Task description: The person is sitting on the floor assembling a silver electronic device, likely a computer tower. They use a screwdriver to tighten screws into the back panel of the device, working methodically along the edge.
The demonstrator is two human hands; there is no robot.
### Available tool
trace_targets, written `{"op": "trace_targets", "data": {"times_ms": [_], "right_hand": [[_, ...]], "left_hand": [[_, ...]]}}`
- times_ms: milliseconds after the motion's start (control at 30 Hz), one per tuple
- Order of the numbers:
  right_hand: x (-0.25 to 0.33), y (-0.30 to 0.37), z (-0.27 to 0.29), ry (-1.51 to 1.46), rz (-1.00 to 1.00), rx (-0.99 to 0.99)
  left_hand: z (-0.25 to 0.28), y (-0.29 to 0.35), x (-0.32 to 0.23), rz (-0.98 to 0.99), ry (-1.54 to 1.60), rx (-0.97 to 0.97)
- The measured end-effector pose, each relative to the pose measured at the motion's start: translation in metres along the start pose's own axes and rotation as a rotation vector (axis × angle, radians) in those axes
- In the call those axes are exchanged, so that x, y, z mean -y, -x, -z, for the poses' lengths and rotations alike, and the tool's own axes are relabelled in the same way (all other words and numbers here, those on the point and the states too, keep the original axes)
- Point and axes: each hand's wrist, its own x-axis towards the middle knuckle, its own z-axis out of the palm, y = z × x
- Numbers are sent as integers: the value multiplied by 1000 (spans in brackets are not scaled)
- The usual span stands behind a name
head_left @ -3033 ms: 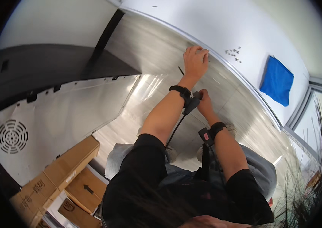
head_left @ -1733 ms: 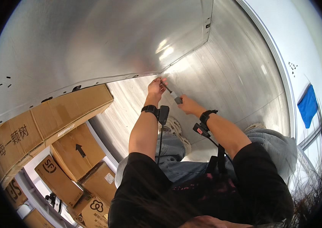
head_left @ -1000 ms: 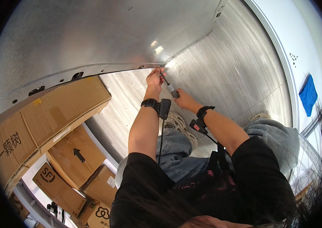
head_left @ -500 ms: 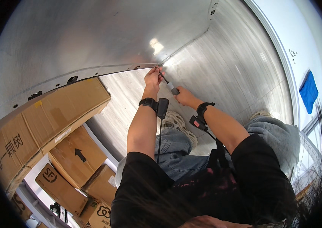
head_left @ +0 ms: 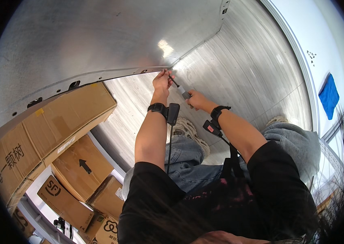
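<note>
My right hand (head_left: 198, 101) is wrapped round the grey handle of a screwdriver (head_left: 184, 93). Its dark shaft slants up and left toward the lower corner of a large grey metal panel (head_left: 98, 44). At that corner, my left hand (head_left: 161, 82) has its fingers closed in a pinch beside the screwdriver's tip end. Whatever sits between those fingertips is too small and covered to make out. Several holes and slots run along the panel's bottom edge. Each wrist wears a black strap with a small device and cable.
Long cardboard box (head_left: 68, 110) lies against the panel's edge at left, with several more cartons (head_left: 83, 164) below it. Pale wood-look floor (head_left: 249, 61) spreads under my hands. A white wall at right carries a blue cloth (head_left: 328, 96). My shoes and knees are close below.
Both hands stay at the panel corner with the same holds. My right hand and the screwdriver have shifted very slightly; the whole view has moved a little too.
</note>
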Motion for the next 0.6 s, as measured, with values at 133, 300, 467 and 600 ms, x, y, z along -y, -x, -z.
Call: {"op": "trace_targets", "data": {"times_ms": [133, 300, 467, 600], "right_hand": [[3, 4, 4, -6, 13, 13], [10, 10, 8, -22, -9, 60], [7, 6, 14, -138, -44, 178], [4, 2, 10, -25, 44, 66]], "left_hand": [[-2, 0, -2, 7, 5, -18], [-1, 4, -4, 8, 19, -24], [-3, 6, -6, 15, 12, -36], [-3, 4, -3, -6, 3, -10]]}}
